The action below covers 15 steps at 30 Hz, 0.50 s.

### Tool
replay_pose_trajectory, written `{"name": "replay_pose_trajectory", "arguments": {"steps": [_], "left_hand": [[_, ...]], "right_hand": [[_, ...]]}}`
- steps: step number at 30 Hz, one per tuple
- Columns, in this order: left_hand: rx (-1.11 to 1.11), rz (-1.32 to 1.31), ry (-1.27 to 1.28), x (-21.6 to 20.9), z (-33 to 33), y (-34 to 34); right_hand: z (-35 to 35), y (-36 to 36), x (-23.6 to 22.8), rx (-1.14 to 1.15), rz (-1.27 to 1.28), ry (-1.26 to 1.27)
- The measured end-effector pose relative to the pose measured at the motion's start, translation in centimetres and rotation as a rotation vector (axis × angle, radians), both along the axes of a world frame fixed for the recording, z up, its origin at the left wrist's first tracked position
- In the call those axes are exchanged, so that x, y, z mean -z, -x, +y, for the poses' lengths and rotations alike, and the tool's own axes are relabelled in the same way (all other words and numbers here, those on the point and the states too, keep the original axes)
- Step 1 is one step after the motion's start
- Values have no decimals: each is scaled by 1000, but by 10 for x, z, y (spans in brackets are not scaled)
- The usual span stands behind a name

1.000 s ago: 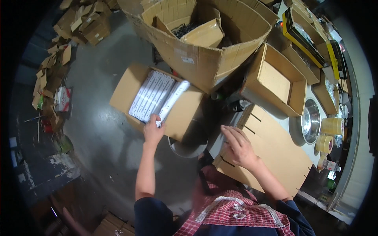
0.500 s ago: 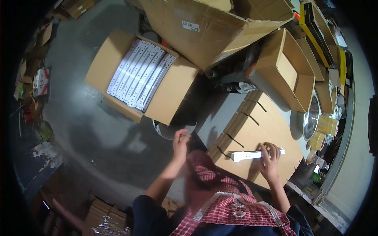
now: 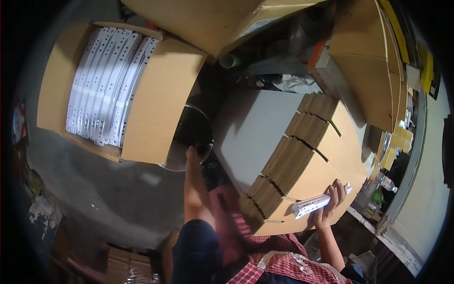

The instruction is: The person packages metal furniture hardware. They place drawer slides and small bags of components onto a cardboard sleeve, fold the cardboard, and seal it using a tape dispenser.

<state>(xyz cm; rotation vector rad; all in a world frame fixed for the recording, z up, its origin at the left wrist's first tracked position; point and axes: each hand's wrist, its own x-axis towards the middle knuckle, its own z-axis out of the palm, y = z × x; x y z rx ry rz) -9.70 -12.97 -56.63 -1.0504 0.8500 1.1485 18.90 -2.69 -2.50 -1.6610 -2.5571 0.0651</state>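
seen from above, looking down past a red patterned apron (image 3: pixel 283 265) onto a cluttered work area. right hand (image 3: pixel 329 204) closed around a long white perforated metal strip (image 3: pixel 318 203), fingers curled over its upper edge, gripping it near its right end. strip held roughly level, tilted slightly up to the right, lying against the near right corner of a stack of flat slotted brown cardboard sheets (image 3: pixel 302 165). stack resting on a grey table (image 3: pixel 253 128), covering its right half and overhanging the near edge.

left hand (image 3: pixel 193 154) reaching forward off the table's left edge, fingertips touching the rim of a round dark bin with a pale metal edge (image 3: pixel 189 137) standing on the grey concrete floor (image 3: pixel 118 199). cannot tell whether this hand is gripping or just resting, as fingers are in shadow.

further left, on the floor, a wide open brown cardboard box (image 3: pixel 156 99), its left half filled with a neat row of more white perforated metal strips (image 3: pixel 106 85) lying side by side lengthwise. bin just beside this box's near right corner.

at the top, a large brown cardboard carton (image 3: pixel 213 23) tilted over the scene. another brown carton (image 3: pixel 364 61) beyond the table's far right corner. yellow tape rolls (image 3: pixel 399 142) near the right rim.
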Motion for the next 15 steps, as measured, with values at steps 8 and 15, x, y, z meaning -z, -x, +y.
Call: {"name": "replay_pose_trajectory", "arguments": {"steps": [8,15], "left_hand": [[114,121,-98,-102,-86,51],[162,-14,-46,-244,-103,65]], "right_hand": [[7,15,-14,-30,33,-7],[6,18,-21,8,125,28]]}}
